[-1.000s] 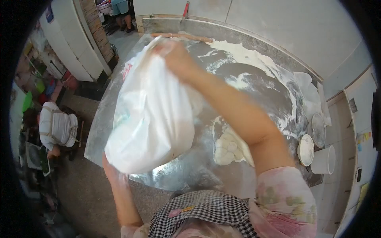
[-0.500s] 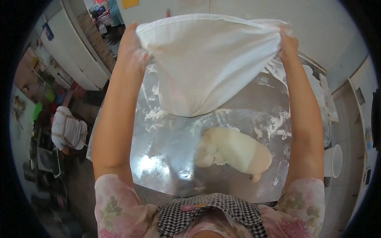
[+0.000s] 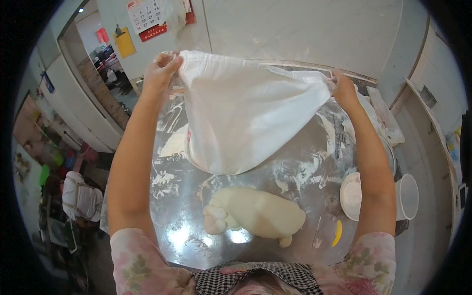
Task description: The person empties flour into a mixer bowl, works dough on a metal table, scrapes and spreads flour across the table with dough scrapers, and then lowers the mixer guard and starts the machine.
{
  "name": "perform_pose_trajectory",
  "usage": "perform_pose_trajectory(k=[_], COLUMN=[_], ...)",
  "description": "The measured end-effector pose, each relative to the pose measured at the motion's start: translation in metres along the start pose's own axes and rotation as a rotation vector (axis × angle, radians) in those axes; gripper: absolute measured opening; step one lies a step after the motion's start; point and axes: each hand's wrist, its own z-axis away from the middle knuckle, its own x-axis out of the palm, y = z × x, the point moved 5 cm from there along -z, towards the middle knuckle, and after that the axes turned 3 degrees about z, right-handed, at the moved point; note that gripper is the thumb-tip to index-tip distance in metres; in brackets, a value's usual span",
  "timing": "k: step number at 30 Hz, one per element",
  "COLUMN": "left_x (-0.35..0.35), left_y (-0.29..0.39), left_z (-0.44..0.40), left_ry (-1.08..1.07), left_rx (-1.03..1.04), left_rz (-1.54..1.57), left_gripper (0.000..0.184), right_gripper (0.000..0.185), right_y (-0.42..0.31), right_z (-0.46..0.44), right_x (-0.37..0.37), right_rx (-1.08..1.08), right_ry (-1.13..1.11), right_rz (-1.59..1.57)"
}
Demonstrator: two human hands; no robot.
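Meanwhile, the left hand [image 3: 163, 70] and right hand [image 3: 343, 89] gripped a draping white cloth [image 3: 236, 115]. Smooth pale dough [image 3: 260, 212] lay toward the near edge of the metal table [image 3: 169, 209].

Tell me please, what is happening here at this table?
A person holds up a large white cloth by its upper edge, with the left hand at one end and the right hand at the other, so it hangs spread between them. Nearer to the person, a long, smooth, pale lump of dough lies uncovered on the shiny grey metal table, which has patches of white flour on it.
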Motion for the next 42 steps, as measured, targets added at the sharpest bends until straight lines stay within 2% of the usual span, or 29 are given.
perform_pose_trajectory(k=[3, 6, 9, 10, 11, 13, 16, 20, 23, 25, 26, 28, 29, 30, 31, 33, 35, 38, 40, 41, 42], left_x=[-0.016, -0.017, -0.058, -0.071, -0.075, -0.043, -0.029, -0.019, -0.006, -0.03, -0.042, -0.053, -0.057, -0.058, -0.062, -0.063, -0.048, -0.016, 0.006, 0.004, 0.0], left_y=[0.01, 0.037, 0.055, 0.051, 0.047, 0.055, 0.063, 0.061, 0.067, 0.062, 0.059, 0.053, 0.05, 0.042, 0.034, 0.013, 0.013, 0.002, -0.007, -0.005, -0.007], left_z=[-0.007, 0.001, -0.008, -0.006, -0.006, 0.012, 0.016, 0.033, 0.054, 0.041, 0.036, 0.048, 0.052, 0.054, 0.051, 0.047, 0.048, 0.045, 0.051, 0.042, 0.037], left_ry=[-0.059, 0.03, 0.344, 0.338, 0.303, 0.212, 0.149, -0.014, -0.13, -0.149, -0.162, -0.223, -0.257, -0.409, -0.424, -0.458, -0.308, -0.23, -0.347, -0.425, -0.441], left_rx=[0.13, 0.25, 0.299, 0.294, 0.376, 0.549, 0.562, 0.621, 0.535, 0.553, 0.57, 0.724, 0.807, 0.704, 0.593, 0.367, 0.468, 0.55, 0.979, 0.614, 0.434], left_rz=[-0.349, -0.893, -1.234, -1.141, -1.15, -1.159, -1.113, -0.951, -1.098, -1.048, -1.025, -1.072, -1.09, -1.166, -1.23, -1.348, -1.128, -0.838, -1.108, -0.906, -0.691], left_gripper=[0.012, 0.009, 0.013, 0.017, 0.017, 0.016, 0.013, 0.017, 0.022, 0.026, 0.029, 0.032, 0.034, 0.034, 0.033, 0.032, 0.028, 0.026, 0.021, 0.023, 0.027], right_gripper=[0.016, 0.018, 0.022, 0.024, 0.025, 0.027, 0.027, 0.029, 0.027, 0.024, 0.022, 0.018, 0.018, 0.018, 0.018, 0.019, 0.019, 0.016, 0.014, 0.014, 0.017], right_y=[-0.024, -0.037, -0.067, -0.079, -0.081, -0.082, -0.127, -0.129, -0.101, -0.11, -0.119, -0.138, -0.146, -0.166, -0.186, -0.231, -0.3, -0.352, -0.367, -0.369, -0.365], right_z=[-0.003, -0.011, -0.012, -0.013, -0.016, -0.019, 0.0, 0.024, 0.027, 0.011, 0.004, -0.004, -0.007, -0.01, -0.011, -0.004, 0.01, 0.03, 0.029, 0.026, 0.021], right_x=[-0.026, -0.033, -0.034, -0.035, -0.039, -0.052, -0.068, -0.033, 0.001, -0.014, -0.012, -0.016, -0.01, -0.006, -0.001, 0.015, 0.007, 0.033, 0.038, 0.042, 0.055], right_rx=[0.004, 0.012, -0.042, -0.077, -0.037, 0.063, -0.213, -0.264, -0.236, -0.197, -0.196, -0.185, -0.155, -0.126, -0.095, -0.24, -0.356, -0.25, -0.119, -0.041, -0.016], right_ry=[-0.093, -0.088, -0.113, -0.133, -0.11, -0.063, 0.037, -0.189, -0.296, -0.316, -0.239, -0.087, -0.137, -0.188, -0.245, -0.126, -0.241, -0.376, -0.417, -0.42, -0.351], right_rz=[0.142, 0.204, 0.194, 0.182, 0.163, 0.133, 0.184, 0.486, 0.494, 0.393, 0.326, 0.196, 0.083, -0.026, -0.133, -0.53, -0.762, -0.903, -0.885, -0.85, -0.665])
